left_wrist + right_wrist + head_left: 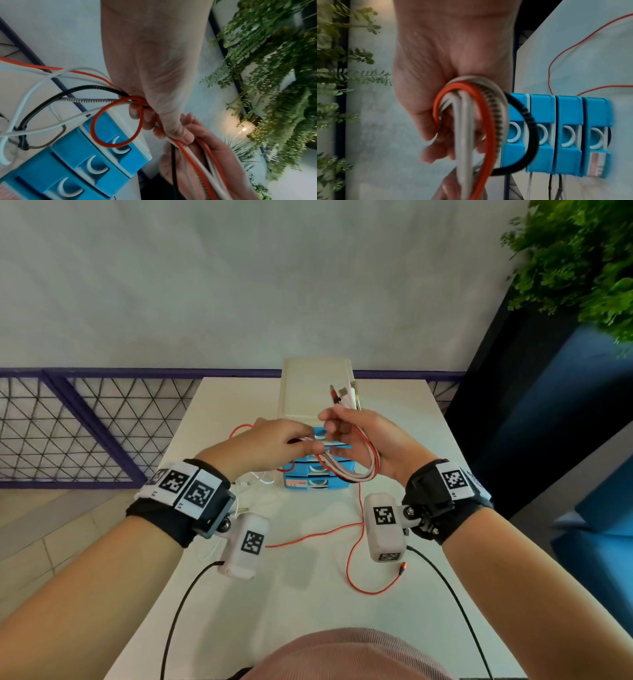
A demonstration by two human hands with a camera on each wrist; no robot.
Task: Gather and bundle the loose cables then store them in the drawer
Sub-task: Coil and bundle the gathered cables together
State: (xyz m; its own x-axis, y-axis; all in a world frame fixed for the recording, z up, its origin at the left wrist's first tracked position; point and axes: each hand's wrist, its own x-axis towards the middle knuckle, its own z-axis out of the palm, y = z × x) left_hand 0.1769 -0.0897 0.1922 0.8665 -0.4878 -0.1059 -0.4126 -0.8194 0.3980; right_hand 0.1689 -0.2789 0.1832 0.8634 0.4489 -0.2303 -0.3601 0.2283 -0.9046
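Both hands hold a bunch of cables (356, 467) in red, white, black and braided grey above a small drawer unit (317, 463) with blue drawer fronts. My right hand (363, 436) grips the looped bunch (471, 121), and its plug ends (344, 395) stick up past the fingers. My left hand (274, 443) pinches the same strands (137, 102) just left of it. The free lengths hang from the left hand onto the white table (308, 594). A red cable (356, 549) trails across the table below the hands. All the drawers look closed.
The drawer unit has a cream top (315, 386) and stands at the table's far middle. A purple mesh railing (85, 422) runs behind on the left. Green plants (582, 258) and blue furniture (596, 508) are on the right. Black camera leads (181, 604) hang from both wrists.
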